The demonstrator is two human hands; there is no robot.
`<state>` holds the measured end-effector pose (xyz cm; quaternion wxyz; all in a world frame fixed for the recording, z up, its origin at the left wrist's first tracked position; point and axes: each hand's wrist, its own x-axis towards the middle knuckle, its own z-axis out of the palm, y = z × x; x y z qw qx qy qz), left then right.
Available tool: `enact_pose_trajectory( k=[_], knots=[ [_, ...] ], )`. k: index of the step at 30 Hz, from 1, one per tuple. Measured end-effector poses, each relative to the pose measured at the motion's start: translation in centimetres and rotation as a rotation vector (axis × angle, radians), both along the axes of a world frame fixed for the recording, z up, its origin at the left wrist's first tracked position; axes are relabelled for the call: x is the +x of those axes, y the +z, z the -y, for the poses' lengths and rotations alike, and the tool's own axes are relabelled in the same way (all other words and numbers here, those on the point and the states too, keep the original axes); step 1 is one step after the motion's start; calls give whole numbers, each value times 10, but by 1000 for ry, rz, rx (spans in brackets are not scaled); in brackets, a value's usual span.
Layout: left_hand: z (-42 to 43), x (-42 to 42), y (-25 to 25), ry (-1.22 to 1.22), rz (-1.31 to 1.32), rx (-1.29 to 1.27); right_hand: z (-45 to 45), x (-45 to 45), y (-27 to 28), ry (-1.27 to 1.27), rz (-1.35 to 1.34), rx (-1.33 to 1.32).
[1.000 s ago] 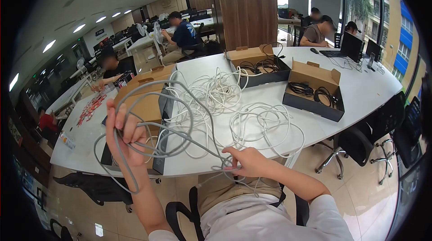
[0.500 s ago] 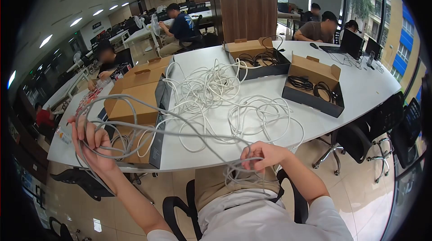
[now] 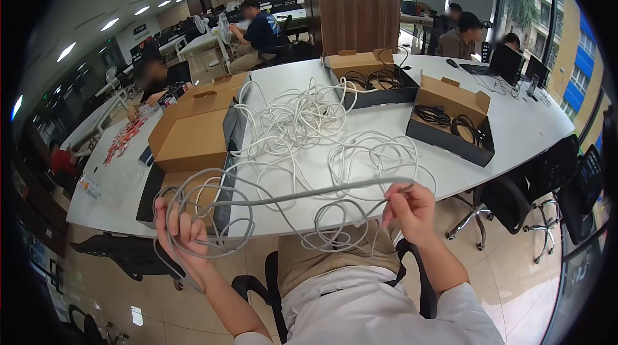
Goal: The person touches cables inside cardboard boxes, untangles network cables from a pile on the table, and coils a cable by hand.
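Observation:
Loops of grey cable point(image 3: 309, 191) hang from my left hand point(image 3: 183, 232), whose fingers are wrapped round them above the near left edge of the table. One length runs across to my right hand point(image 3: 412, 210), which pinches it between thumb and fingers. Smaller grey loops dangle between the hands, over the table's front edge and my lap. Behind them, a tangled heap of white cable point(image 3: 302, 116) lies on the white table point(image 3: 386, 181), with looser loops to its right. Below the left hand's loops is an open cardboard box point(image 3: 187, 142) with some cable inside.
Two open boxes with black cables stand behind, one at the back point(image 3: 380, 97) and one at the right point(image 3: 450, 142). Laptops point(image 3: 505, 65) and a mouse sit at the far right. Red items lie at the left. Several people sit around; black chairs point(image 3: 534, 174) stand at the right.
My right hand has moved right and up, drawing a length of grey cable taut across the view. My left hand went left, then came back right, still holding its loops.

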<state>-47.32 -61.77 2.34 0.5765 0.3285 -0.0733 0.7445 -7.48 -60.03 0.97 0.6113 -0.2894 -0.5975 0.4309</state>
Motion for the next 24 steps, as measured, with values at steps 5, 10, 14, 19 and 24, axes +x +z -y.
enact_pose_trajectory(
  k=[5,10,14,19,24],
  knots=[
    [13,10,-13,257,-276,-152,-11,12,-4,-353,-43,74],
    [27,23,-9,385,-744,-87,-13,41,3,-504,-393,167],
    [36,35,-7,342,-788,-136,-10,56,20,-327,-396,118],
    [20,40,-9,581,-711,-155,-17,77,3,-176,-291,-133],
    [13,57,-8,442,-477,-74,-14,80,-29,-436,229,-104]
  ],
)
